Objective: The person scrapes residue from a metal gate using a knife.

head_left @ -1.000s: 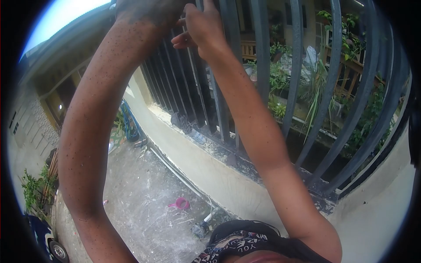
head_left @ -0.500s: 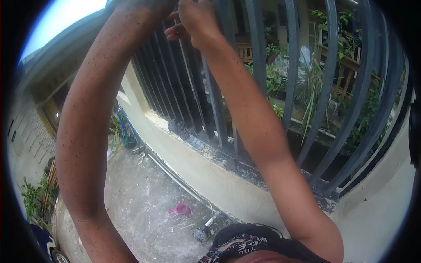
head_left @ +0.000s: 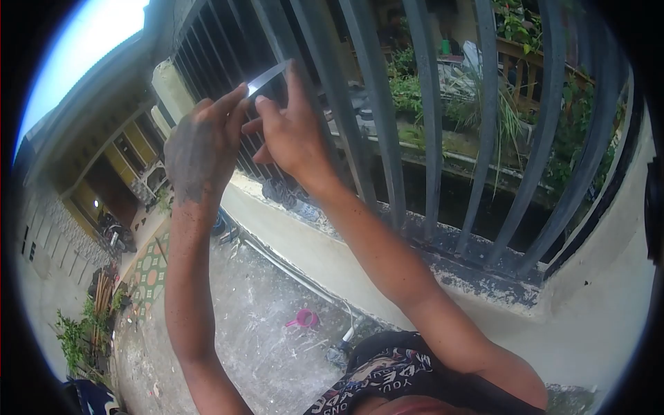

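Observation:
My left hand (head_left: pixel 204 149), smeared with dark grime on its back, is raised before the bars with its fingers closed on one end of a thin, shiny metal blade (head_left: pixel 266 79). Whether the blade has a handle is hidden by the fingers. At the blade's far end is the outstretched index fingertip of my right hand (head_left: pixel 294 135). The right thumb points up below the blade, and the other fingers are apart and loosely bent. Right behind both hands stand the dark grey metal bars (head_left: pixel 321 76) of a fence.
The bars stand on a low pale wall (head_left: pixel 290 242) with a flaking ledge. A pink dipper (head_left: pixel 304 318) lies on the concrete floor (head_left: pixel 242 311), near a white pipe (head_left: pixel 290 273) along the wall's foot. Green plants (head_left: pixel 408 90) grow beyond the bars. A house (head_left: pixel 124 159) stands at left.
Both hands have come down from the top edge into full view, and the blade now shows between them. The view has shifted, with more of the house and tiled patch visible at left.

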